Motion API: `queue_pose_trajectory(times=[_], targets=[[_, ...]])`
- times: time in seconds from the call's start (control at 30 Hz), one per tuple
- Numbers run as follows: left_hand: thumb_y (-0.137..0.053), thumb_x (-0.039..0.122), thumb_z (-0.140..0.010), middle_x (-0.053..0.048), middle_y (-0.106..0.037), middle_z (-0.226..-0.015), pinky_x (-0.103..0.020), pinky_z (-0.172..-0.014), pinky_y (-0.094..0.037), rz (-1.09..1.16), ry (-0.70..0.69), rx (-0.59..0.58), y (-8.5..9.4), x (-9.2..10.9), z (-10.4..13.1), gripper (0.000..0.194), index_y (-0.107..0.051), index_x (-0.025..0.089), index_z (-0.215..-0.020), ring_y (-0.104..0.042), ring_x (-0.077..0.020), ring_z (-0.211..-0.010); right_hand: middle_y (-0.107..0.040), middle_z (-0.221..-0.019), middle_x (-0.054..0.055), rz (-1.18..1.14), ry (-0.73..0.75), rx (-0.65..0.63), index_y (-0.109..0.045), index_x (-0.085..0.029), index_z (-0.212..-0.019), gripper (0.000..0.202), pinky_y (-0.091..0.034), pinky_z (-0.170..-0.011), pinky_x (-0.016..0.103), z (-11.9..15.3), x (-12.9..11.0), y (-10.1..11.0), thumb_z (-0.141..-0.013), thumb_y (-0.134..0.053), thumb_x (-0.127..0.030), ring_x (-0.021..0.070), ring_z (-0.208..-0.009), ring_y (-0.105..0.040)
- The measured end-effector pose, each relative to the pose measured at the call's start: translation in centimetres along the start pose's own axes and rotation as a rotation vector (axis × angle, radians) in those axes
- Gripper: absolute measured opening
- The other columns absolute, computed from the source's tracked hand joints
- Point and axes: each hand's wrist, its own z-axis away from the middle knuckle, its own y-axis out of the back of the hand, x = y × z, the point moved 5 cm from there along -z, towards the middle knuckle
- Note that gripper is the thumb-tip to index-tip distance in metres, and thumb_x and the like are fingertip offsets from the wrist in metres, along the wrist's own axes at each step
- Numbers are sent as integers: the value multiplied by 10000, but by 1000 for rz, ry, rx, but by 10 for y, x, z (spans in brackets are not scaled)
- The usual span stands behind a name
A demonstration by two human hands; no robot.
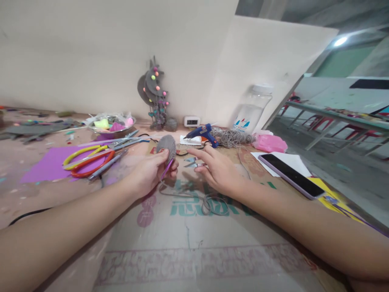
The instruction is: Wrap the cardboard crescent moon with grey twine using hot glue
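The left hand (pixel 152 167) held a grey disc (pixel 167 147) with its fingers closed, the thumb lying over the near face and the other fingers curled beneath its lower right edge. Most of the disc rose above the fingertips, tilted up over the cardboard (pixel 142 255) on the bench (pixel 18 198). A purple layer (pixel 167 168) showed along its lower edge, between thumb and fingers. From below that hand a grey cord (pixel 182 195) ran out to the right and lay in loose loops on the cardboard.

The right hand (pixel 223 172) was to the right of the disc, clear of it, its thumb and index finger apart. A small bladed tool (pixel 191 163) showed between the two hands, just beside the right fingertips; whether they gripped it, I could not tell.

Beyond the hands lay a blue glue gun (pixel 199 132) and a heap of grey cord (pixel 229 138). Scissors with yellow and red handles (pixel 91 161) rested left of the disc, partly over a purple sheet (pixel 45 164).
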Motion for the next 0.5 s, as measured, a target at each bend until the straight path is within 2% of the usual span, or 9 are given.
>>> queue_pose_trajectory(times=[0.17, 0.33, 0.5], targets=[[-380, 278, -919, 9, -512, -574, -205, -515, -408, 9, -6, -97, 1, -5, -2, 262, -471, 154, -707, -509, -97, -493, -536, -905, 92, -29, 100, 143, -562, -140, -1105, 287, -452, -750, 341, 1, -13, 7, -935, -347, -224, 196, -853, -495], [-413, 302, -907, 1, -535, -580, -231, -483, -407, -13, -12, -57, 6, -8, -5, 254, -512, 152, -729, -513, -117, -486, -506, -918, 90, -67, 92, 95, -481, -120, -1241, 415, -446, -748, 342, 2, -9, 0, -929, -385, -376, 191, -828, -483], [-441, 276, -899, 7, -530, -589, -227, -516, -416, -27, -22, -35, 3, -5, -1, 186, -540, 127, -850, -505, -110, -508, -556, -879, 72, -93, 129, 127, -537, -136, -1126, 355, -442, -715, 299, 3, -9, -2, -936, -368, -384, 168, -786, -503]])
